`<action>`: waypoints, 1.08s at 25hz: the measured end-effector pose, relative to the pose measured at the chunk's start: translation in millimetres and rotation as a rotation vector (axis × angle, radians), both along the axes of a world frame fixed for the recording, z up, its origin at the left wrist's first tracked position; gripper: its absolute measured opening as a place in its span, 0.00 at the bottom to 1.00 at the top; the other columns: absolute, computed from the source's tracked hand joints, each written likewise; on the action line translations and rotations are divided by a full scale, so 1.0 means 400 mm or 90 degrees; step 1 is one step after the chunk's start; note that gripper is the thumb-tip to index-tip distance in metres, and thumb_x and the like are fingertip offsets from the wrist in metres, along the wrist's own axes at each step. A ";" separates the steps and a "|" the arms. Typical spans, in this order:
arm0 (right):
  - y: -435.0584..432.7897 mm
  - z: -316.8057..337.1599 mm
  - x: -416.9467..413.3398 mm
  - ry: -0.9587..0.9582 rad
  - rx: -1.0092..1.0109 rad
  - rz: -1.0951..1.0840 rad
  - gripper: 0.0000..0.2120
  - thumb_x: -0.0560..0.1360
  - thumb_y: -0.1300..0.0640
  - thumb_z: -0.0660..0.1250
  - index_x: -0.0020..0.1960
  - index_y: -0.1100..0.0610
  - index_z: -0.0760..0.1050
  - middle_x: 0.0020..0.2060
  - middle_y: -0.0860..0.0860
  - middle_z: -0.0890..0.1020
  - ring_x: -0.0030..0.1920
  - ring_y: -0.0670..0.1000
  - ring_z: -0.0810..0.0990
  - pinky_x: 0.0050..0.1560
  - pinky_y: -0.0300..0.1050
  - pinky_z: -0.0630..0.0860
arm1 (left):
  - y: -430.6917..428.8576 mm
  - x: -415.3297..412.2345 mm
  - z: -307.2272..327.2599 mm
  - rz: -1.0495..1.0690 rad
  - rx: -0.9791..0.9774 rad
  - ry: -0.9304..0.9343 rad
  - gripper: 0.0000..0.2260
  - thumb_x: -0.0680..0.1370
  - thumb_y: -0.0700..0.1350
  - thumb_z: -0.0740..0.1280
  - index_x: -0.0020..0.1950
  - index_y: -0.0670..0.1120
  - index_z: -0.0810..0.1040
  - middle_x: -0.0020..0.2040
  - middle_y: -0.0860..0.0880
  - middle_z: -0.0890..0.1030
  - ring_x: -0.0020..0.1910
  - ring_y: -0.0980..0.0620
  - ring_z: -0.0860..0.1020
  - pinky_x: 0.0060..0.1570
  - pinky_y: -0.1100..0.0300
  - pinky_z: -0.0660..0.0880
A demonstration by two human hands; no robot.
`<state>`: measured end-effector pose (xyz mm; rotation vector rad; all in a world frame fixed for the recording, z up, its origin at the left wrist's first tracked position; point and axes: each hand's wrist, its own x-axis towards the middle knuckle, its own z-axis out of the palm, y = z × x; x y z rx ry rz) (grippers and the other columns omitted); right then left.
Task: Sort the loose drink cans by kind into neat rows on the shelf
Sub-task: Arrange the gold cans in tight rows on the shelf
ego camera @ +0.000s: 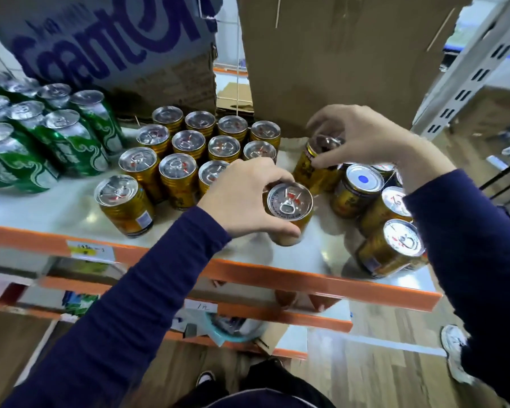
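Several short gold cans (186, 142) stand in neat rows in the middle of the white shelf (56, 207). My left hand (242, 192) grips one gold can (289, 207) from above at the right end of the front row. My right hand (362, 136) holds another gold can (312, 169) by its rim, tilted, further back. A loose cluster of gold cans (392, 228) sits at the right; one (362, 184) has a blue dot on its lid. Tall green cans (56, 134) stand in rows at the left.
Two large cardboard boxes (336, 54) stand at the back of the shelf, one printed with blue letters (115, 39). An orange rail (306, 281) edges the shelf front, with lower shelves below. A grey slotted upright (465, 75) rises at the right.
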<state>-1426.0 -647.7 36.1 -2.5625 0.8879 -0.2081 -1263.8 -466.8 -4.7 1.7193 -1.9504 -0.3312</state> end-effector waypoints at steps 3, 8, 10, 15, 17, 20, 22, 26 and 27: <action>0.116 -0.037 -0.020 0.047 0.034 -0.001 0.29 0.61 0.49 0.79 0.59 0.46 0.74 0.50 0.44 0.81 0.51 0.44 0.79 0.51 0.40 0.76 | 0.054 0.058 0.005 -0.003 0.005 -0.030 0.33 0.60 0.69 0.73 0.57 0.49 0.79 0.50 0.52 0.80 0.49 0.55 0.75 0.52 0.57 0.74; 0.247 -0.107 -0.022 -0.057 0.060 -0.047 0.23 0.63 0.54 0.79 0.55 0.49 0.75 0.46 0.44 0.81 0.47 0.44 0.79 0.49 0.37 0.75 | 0.110 0.153 -0.025 0.052 0.016 -0.069 0.35 0.58 0.71 0.70 0.57 0.51 0.79 0.50 0.53 0.79 0.50 0.53 0.75 0.51 0.54 0.74; 0.278 -0.124 -0.030 -0.070 0.056 -0.075 0.22 0.64 0.55 0.78 0.55 0.51 0.75 0.48 0.46 0.79 0.48 0.45 0.78 0.50 0.41 0.76 | 0.116 0.178 -0.046 0.071 0.033 -0.116 0.34 0.60 0.71 0.71 0.58 0.51 0.79 0.53 0.51 0.79 0.52 0.51 0.75 0.51 0.54 0.73; 0.283 -0.132 -0.047 0.154 0.029 -0.100 0.25 0.62 0.54 0.77 0.53 0.49 0.67 0.44 0.46 0.75 0.41 0.42 0.74 0.35 0.35 0.67 | 0.129 0.207 -0.095 0.091 0.019 -0.055 0.32 0.62 0.68 0.73 0.59 0.50 0.78 0.52 0.52 0.77 0.53 0.51 0.75 0.52 0.54 0.73; 0.300 -0.161 -0.022 0.197 0.036 -0.097 0.27 0.64 0.52 0.77 0.54 0.52 0.64 0.43 0.49 0.75 0.40 0.47 0.74 0.34 0.40 0.70 | 0.137 0.211 -0.119 0.104 0.010 0.013 0.33 0.63 0.67 0.74 0.61 0.50 0.77 0.54 0.51 0.78 0.54 0.52 0.75 0.54 0.56 0.72; 0.324 -0.200 0.014 0.148 0.052 -0.134 0.30 0.65 0.48 0.76 0.56 0.51 0.61 0.44 0.53 0.77 0.40 0.52 0.77 0.40 0.53 0.78 | 0.152 0.208 -0.160 0.102 0.043 0.133 0.34 0.61 0.61 0.78 0.62 0.53 0.72 0.58 0.54 0.78 0.56 0.55 0.75 0.54 0.63 0.70; 0.330 -0.204 0.020 0.085 0.042 -0.154 0.30 0.64 0.47 0.76 0.57 0.47 0.61 0.46 0.52 0.78 0.41 0.50 0.79 0.40 0.49 0.79 | 0.156 0.197 -0.189 0.097 0.056 0.173 0.37 0.60 0.55 0.81 0.63 0.53 0.68 0.59 0.53 0.77 0.57 0.56 0.75 0.52 0.68 0.69; 0.336 -0.186 0.021 -0.150 0.039 -0.216 0.32 0.62 0.47 0.78 0.57 0.40 0.63 0.47 0.38 0.76 0.46 0.36 0.77 0.39 0.29 0.71 | 0.151 0.197 -0.208 0.103 0.034 0.164 0.35 0.60 0.53 0.81 0.62 0.52 0.68 0.59 0.52 0.76 0.56 0.57 0.72 0.52 0.69 0.71; 0.337 -0.186 0.021 -0.132 0.036 -0.211 0.32 0.62 0.47 0.78 0.59 0.41 0.64 0.49 0.38 0.77 0.47 0.38 0.78 0.41 0.29 0.71 | 0.151 0.199 -0.206 0.104 0.037 0.152 0.35 0.61 0.55 0.80 0.63 0.51 0.69 0.59 0.52 0.74 0.57 0.56 0.72 0.55 0.63 0.74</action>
